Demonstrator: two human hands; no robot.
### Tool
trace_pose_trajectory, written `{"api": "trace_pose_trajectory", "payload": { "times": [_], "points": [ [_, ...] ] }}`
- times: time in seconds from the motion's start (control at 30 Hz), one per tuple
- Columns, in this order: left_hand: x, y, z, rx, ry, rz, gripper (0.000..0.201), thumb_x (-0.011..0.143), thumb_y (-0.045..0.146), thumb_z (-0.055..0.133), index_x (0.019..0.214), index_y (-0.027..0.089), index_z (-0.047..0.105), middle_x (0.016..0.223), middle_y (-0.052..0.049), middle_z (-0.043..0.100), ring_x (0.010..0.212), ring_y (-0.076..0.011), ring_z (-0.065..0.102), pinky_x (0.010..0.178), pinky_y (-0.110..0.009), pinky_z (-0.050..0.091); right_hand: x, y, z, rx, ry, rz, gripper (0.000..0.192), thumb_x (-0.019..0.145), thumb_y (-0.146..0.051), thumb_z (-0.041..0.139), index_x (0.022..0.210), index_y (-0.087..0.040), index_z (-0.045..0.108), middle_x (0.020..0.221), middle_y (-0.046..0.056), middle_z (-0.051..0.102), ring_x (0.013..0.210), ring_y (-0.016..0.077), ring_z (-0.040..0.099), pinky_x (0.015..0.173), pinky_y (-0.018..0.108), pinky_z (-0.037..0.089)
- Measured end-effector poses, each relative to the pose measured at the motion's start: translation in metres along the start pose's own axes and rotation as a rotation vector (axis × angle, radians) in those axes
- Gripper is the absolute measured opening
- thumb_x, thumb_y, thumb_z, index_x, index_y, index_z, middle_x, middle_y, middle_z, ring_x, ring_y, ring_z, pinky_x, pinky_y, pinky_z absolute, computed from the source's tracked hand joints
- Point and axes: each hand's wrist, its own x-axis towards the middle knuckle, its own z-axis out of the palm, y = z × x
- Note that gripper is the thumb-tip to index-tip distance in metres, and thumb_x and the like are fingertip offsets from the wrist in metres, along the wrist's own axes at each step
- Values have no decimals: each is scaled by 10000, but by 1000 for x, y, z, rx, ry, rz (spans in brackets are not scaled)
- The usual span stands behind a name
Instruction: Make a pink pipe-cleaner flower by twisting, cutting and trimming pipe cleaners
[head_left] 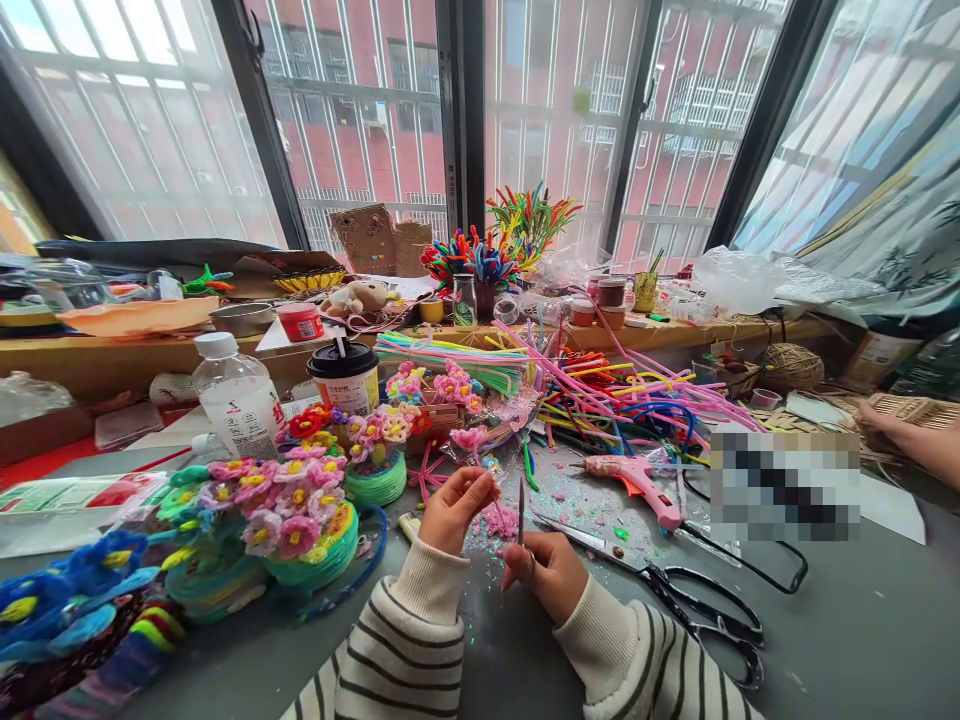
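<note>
The left hand [457, 505] is pinching a small pink flower piece [471, 440] between thumb and fingertips, its grip closed on the thin stem just below the bloom, and is holding it up above the grey table [862, 620]. The right hand [546, 572] is sitting just beside it, fingers curled shut around a thin pointed tool [520, 510] that is standing upright; the tool's kind cannot be told. Between the two hands a heap of pink trimmings [501, 520] is lying on the table. Black-handled scissors [675, 590] are lying to the right of the right hand, blades pointing toward it. A pink glue gun [637, 482] is resting beyond them. Baskets of pipe-cleaner flowers [300, 520] are standing to the left. Another person's hand [911, 440] is reaching in at the far right edge, well apart.
</note>
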Motion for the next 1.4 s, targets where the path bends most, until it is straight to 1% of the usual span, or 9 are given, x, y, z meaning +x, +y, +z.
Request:
{"api": "trace_pose_trajectory", "payload": {
  "times": [0.17, 0.27, 0.37, 0.53, 0.67, 0.83, 0.93, 1.17, 1.4],
  "points": [
    [1, 2, -2, -51, 10, -15, 202, 437, 227, 680, 573, 137, 561, 473, 32, 569, 458, -44, 499, 463, -136, 375, -3, 1, 5, -95, -77, -37, 626, 648, -635, 248, 496, -110, 552, 416, -13, 388, 408, 68, 318, 401, 193, 242],
    [1, 2, -3, -58, 16, -40, 221, 420, 220, 688, 574, 134, 555, 471, 35, 565, 451, -43, 498, 463, -139, 380, -5, -3, 6, -178, -105, -60, 646, 619, -670, 223, 512, -110, 526, 431, -23, 361, 415, 62, 285, 391, 188, 209],
    [2, 1, -3, -66, 7, -57, 236, 406, 220, 693, 571, 131, 549, 464, 36, 561, 445, -44, 496, 458, -142, 379, -5, -5, 5, -207, -139, -82, 657, 612, -682, 190, 538, -115, 512, 446, -28, 348, 425, 62, 282, 389, 184, 198],
    [1, 2, -2, -72, -11, -59, 230, 412, 220, 691, 569, 134, 547, 465, 38, 558, 450, -43, 493, 470, -146, 378, -6, -4, 5, -244, -182, -92, 609, 611, -669, 246, 520, -121, 494, 431, -45, 297, 416, 56, 263, 378, 184, 165],
    [1, 3, -1, -45, -6, -63, 220, 416, 222, 688, 555, 128, 546, 467, 39, 546, 448, -43, 486, 469, -152, 370, -6, -3, 6, -288, -150, -81, 555, 589, -654, 334, 465, -126, 456, 413, -56, 257, 410, 52, 236, 367, 192, 139],
    [2, 3, -2, -23, -3, -52, 215, 421, 220, 686, 557, 132, 546, 464, 39, 543, 450, -42, 479, 469, -150, 361, -4, -3, 6, -310, -90, -66, 546, 593, -645, 340, 372, -146, 322, 378, -64, 210, 394, 49, 193, 358, 196, 130],
    [2, 2, -3, -5, 1, -34, 207, 427, 227, 683, 542, 128, 543, 456, 40, 531, 448, -38, 466, 458, -145, 352, -3, -2, 5, -312, -37, -52, 541, 581, -627, 385, 351, -155, 258, 365, -67, 195, 385, 49, 182, 353, 197, 134],
    [3, 2, -3, 20, 17, -19, 220, 406, 232, 690, 522, 124, 537, 443, 53, 492, 432, -26, 428, 440, -143, 338, -1, 1, 5, -310, 11, -56, 527, 550, -572, 484, 329, -163, 235, 345, -70, 219, 373, 48, 202, 349, 192, 173],
    [3, 2, -2, -40, 92, -35, 266, 382, 203, 698, 604, 134, 570, 494, 47, 535, 448, -34, 463, 459, -149, 363, -1, 0, 6, -261, 20, -47, 534, 556, -573, 476, 338, -171, 201, 340, -66, 247, 366, 49, 224, 357, 191, 196]
  ]
}}
